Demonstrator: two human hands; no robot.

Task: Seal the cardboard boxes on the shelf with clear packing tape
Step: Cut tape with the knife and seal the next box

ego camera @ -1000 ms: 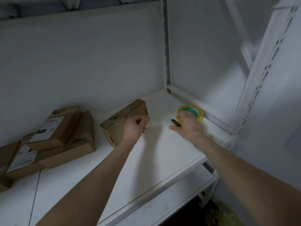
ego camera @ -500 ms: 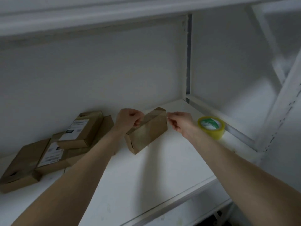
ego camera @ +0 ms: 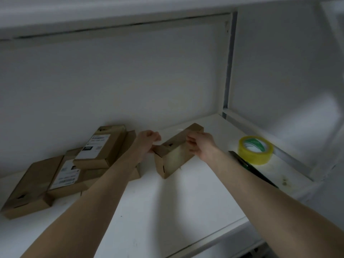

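Note:
A small cardboard box (ego camera: 175,157) stands on the white shelf (ego camera: 167,211) near its middle. Over the box's top stretches a strip of clear tape (ego camera: 173,135). My left hand (ego camera: 148,141) pinches the tape's left end just beside the box's left corner. My right hand (ego camera: 200,146) pinches the other end at the box's upper right edge. A yellow roll of clear packing tape (ego camera: 256,149) lies flat on the shelf to the right, apart from both hands.
Several cardboard boxes (ego camera: 100,148), some with white labels, are stacked at the left against the back wall. A dark green cutter (ego camera: 249,168) lies beside my right forearm. The upper shelf's edge (ego camera: 130,17) runs overhead, and a white side panel (ego camera: 279,81) closes the right.
My right hand left the tape roll and the cutter and now holds the strip's free end. Both hands carried the strip over the box. The camera tilted up and left.

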